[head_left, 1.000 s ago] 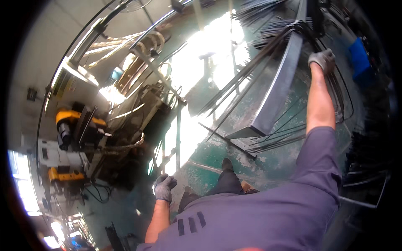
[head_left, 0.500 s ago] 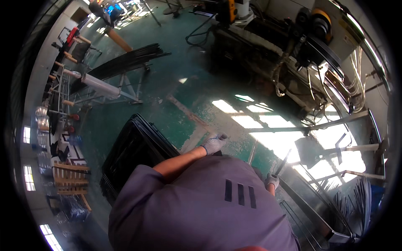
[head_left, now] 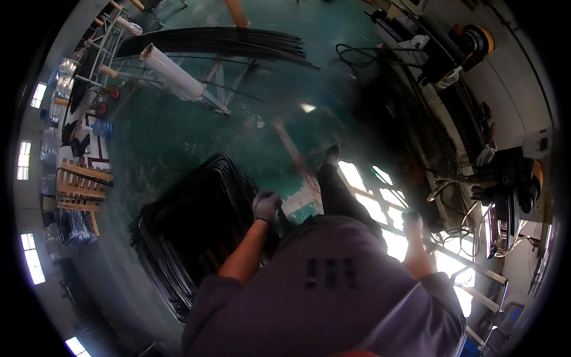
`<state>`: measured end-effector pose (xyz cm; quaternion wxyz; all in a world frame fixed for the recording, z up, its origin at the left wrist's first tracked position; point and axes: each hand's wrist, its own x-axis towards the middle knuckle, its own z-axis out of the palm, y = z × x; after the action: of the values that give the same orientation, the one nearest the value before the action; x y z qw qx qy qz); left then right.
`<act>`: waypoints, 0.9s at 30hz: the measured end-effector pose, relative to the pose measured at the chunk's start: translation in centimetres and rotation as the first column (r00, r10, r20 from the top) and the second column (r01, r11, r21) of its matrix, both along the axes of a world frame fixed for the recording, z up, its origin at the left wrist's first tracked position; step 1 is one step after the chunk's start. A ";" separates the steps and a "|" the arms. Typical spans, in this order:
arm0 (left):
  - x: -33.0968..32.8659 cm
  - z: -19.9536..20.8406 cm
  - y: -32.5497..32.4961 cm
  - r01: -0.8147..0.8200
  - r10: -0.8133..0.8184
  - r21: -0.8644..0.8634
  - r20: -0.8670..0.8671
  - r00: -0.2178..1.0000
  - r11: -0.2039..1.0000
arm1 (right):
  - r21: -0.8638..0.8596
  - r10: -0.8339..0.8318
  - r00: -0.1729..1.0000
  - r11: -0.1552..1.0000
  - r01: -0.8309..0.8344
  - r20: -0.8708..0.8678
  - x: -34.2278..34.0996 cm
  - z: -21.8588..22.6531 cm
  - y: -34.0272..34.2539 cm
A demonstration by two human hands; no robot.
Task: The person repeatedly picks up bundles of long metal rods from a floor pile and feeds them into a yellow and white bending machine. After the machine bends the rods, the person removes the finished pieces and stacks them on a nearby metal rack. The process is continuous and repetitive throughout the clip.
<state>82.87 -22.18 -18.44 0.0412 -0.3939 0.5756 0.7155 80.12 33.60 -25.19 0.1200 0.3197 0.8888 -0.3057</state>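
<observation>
My left hand [head_left: 266, 205], in a pale knitted glove, is curled closed with nothing visible in it. It is just to the right of a stack of black rounded-corner frames [head_left: 223, 163] that stands on the floor at my left; whether it touches them I cannot tell. On the other side of my body, my gloved right hand [head_left: 412, 222] hangs above the sunlit floor. Blur hides its fingers, and no held object shows. Between the hands, my leg [head_left: 345, 193] is stretched forward in a step.
Long black strips [head_left: 238, 41] lie on a trestle ahead, beside a wrapped white roll [head_left: 172, 71]. Machinery with cables [head_left: 446, 59] lines the right side. A metal rack [head_left: 479, 294] stands at the lower right. Wooden pallets [head_left: 83, 184] are at far left.
My view has turned right and moved forward. My left hand has drawn back beside the frame stack. My right hand has come forward, away from the long metal piece it was next to.
</observation>
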 end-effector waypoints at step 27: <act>-30.8 6.8 -14.0 -0.006 0.014 -0.037 0.235 0.972 0.999 | 0.305 0.827 0.561 0.532 -0.790 0.009 -62.3 3.4 -60.6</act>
<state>52.11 -36.18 -11.61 0.0983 -0.4794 0.5775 0.6534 17.79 -27.04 -21.76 0.1415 -0.1370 0.9742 -0.1100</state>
